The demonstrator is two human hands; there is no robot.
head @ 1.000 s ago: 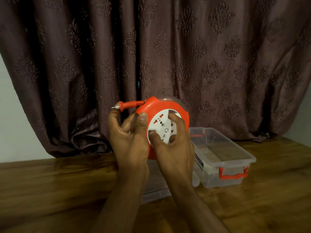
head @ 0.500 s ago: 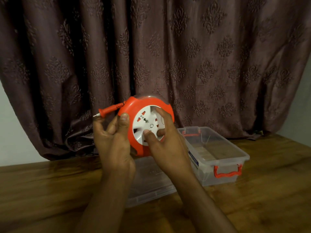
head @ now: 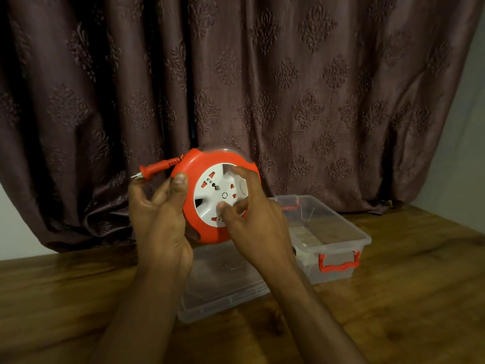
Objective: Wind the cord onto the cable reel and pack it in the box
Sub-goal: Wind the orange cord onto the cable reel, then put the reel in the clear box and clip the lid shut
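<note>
Reel: cable reel (head: 210,195) is up over the worktop (head: 393,298), your left hand (head: 160,214) grasping its rim.
Right hand (head: 252,219): fingers clasp the white hub; turn evenly.
Plug (head: 154,169): almost in, slow down.
Box (head: 338,232): open, just right.

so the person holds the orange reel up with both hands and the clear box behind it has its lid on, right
Not quite. In the head view the clear box is open; its lid lies flat on the table beside it. The rest holds: left hand and right hand hold the orange reel up.
</note>
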